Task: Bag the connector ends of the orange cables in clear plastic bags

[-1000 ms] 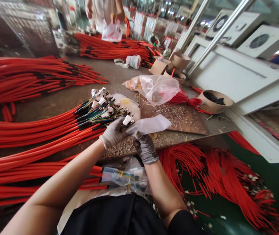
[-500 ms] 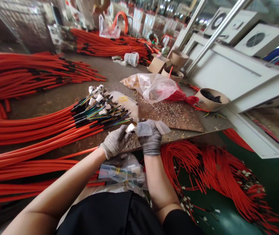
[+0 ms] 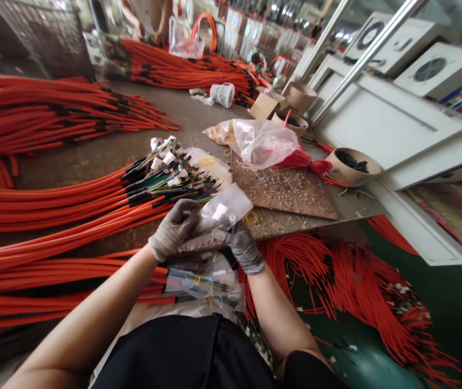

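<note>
Both my hands wear grey gloves at the table's near edge. My left hand [image 3: 173, 228] is closed around the end of an orange cable, whose white connector [image 3: 219, 212] sits inside a small clear plastic bag [image 3: 226, 206]. My right hand [image 3: 241, 243] pinches the lower edge of that bag. Just behind lies a bundle of orange cables [image 3: 53, 208] with black ends, coloured wires and white connectors [image 3: 166, 160]. Several bagged cable ends [image 3: 204, 283] rest below the table edge near my lap.
More orange cable bundles [image 3: 53, 111] cover the left and far table. A crumpled plastic bag [image 3: 261, 141], a brown board [image 3: 291, 192] strewn with scraps, paper bowls [image 3: 352, 167] and a tape roll [image 3: 223, 94] sit beyond. Red cables [image 3: 356, 292] hang on the right. Another person [image 3: 150, 16] stands at the far end.
The clear bag has been drawn over the white connector held in my left hand. Both hands shifted slightly left and nearer; my right hand now grips the bag from below.
</note>
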Available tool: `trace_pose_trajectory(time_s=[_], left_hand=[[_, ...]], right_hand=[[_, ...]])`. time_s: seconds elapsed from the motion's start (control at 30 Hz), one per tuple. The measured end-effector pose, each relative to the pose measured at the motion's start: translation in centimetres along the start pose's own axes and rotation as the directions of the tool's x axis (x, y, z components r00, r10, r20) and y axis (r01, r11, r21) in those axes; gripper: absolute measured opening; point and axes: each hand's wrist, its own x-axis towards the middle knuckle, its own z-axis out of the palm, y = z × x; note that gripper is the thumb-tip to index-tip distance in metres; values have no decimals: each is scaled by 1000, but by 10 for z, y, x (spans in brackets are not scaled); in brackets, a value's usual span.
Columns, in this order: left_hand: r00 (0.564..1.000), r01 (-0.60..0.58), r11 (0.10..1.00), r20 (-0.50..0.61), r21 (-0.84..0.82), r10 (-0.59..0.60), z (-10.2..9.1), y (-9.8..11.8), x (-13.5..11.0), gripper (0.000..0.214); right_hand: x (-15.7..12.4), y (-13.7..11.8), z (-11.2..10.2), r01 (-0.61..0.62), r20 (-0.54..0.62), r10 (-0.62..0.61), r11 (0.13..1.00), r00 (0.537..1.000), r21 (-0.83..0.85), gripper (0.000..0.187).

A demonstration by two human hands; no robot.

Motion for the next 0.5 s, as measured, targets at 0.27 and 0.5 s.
trace_pose_trajectory(time_s=[0.27,0.5], left_hand=[[914,59,988,390,142,-110,-10,26,5,32],[975,202,950,-42,-238,-218,16,9,13,41]], right_hand=[[36,-14,-18,158,103,-148,982,984,-99,22],[82,11,-63,184,264,46,602,963,-777,15]])
